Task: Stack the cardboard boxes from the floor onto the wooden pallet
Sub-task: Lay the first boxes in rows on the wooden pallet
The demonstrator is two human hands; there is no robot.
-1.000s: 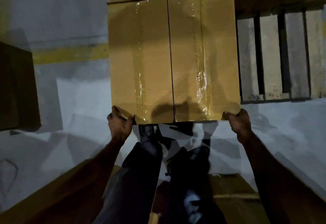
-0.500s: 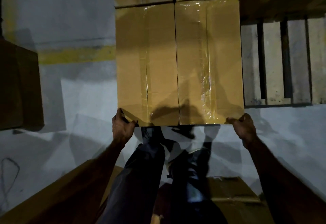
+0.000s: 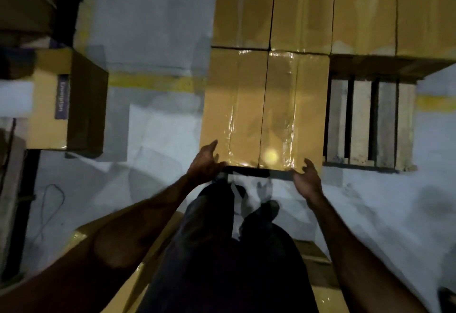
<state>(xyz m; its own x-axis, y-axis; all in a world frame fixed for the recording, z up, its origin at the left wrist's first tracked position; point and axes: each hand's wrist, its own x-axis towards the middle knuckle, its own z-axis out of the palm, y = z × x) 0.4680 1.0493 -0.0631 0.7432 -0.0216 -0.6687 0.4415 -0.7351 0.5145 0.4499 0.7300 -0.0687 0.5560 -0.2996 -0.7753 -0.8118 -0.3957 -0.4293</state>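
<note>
A: Where is the taped box (image 3: 265,108) sitting?

B: On the pallet (image 3: 370,120), at its left end, with its near edge at the pallet's front edge. Its far edge butts against the row of boxes (image 3: 333,9) packed along the back of the pallet.

A: And the pallet to the right of it?

B: Bare slats show there, right beside the taped box and in front of the back row.

A: What are the hands doing?

B: The left hand (image 3: 206,163) is at the box's near left corner, fingers straight and spread, palm turned towards the box. The fingertips look to be at the cardboard edge, though I cannot tell if they really touch. The right hand (image 3: 307,177) is at the near right corner, fingers loosely apart and pointing up at the box. Neither hand is wrapped round anything.

A: Anything else near the pallet?

B: Left of the pallet, well apart across the grey floor (image 3: 158,140), stands a box with a label (image 3: 66,100). A yellow line (image 3: 153,82) on the floor runs towards the pallet's left side. In front of the pallet, close under the person's legs, lie more boxes (image 3: 116,263), partly hidden by the arms.
</note>
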